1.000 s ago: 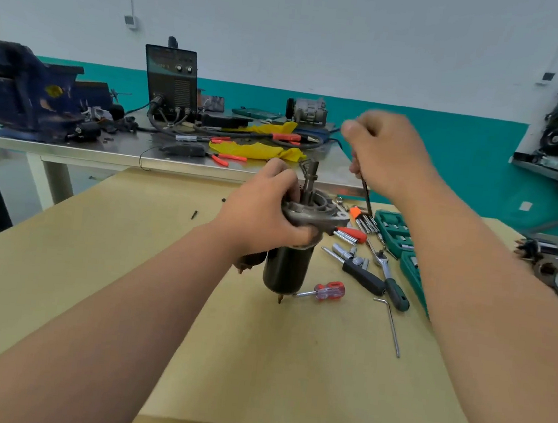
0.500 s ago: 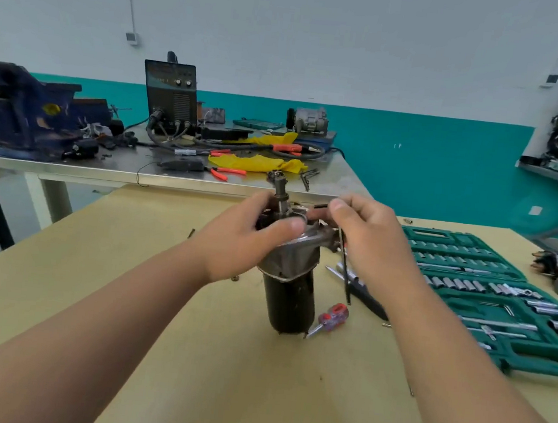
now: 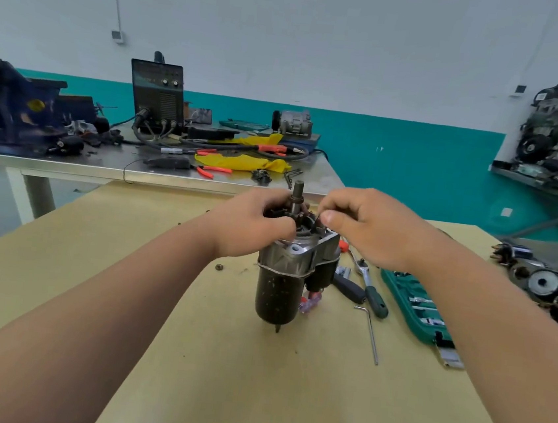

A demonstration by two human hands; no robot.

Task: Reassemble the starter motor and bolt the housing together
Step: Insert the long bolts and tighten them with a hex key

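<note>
- The starter motor (image 3: 280, 280) stands upright near the middle of the wooden table (image 3: 252, 387). Its long axis is vertical, the dark cylindrical body is down and the grey end housing (image 3: 300, 258) is up.
- The shaft (image 3: 297, 196) rises from the open top of the housing, between the two hands.
- The left hand (image 3: 252, 224) curls over the near-left rim of the housing and holds the motor steady.
- The right hand (image 3: 365, 229) has thumb and forefinger pressed together on a small dark part (image 3: 318, 219) at the right edge of the opening. What the part is cannot be told.
- Governing relation: the opening lies just below and to the left of the right hand's pinch, so the part would probably seat downward, parallel to the shaft. The right hand is the nearer to that seat.
- Possible obstruction: the shaft and the left fingers crowd the opening, which leaves little room for the part to go in.
- To the right of the motor, on the table, lie a ratchet wrench (image 3: 372, 286), a hex key (image 3: 370, 334) and an open socket set (image 3: 414, 306). A screwdriver (image 3: 309, 304) shows partly behind the body.
- A small nut (image 3: 219, 267) lies to the left, apart from the motor.
- A metal bench (image 3: 109, 170) with a welding unit (image 3: 157, 95) stands behind.
</note>
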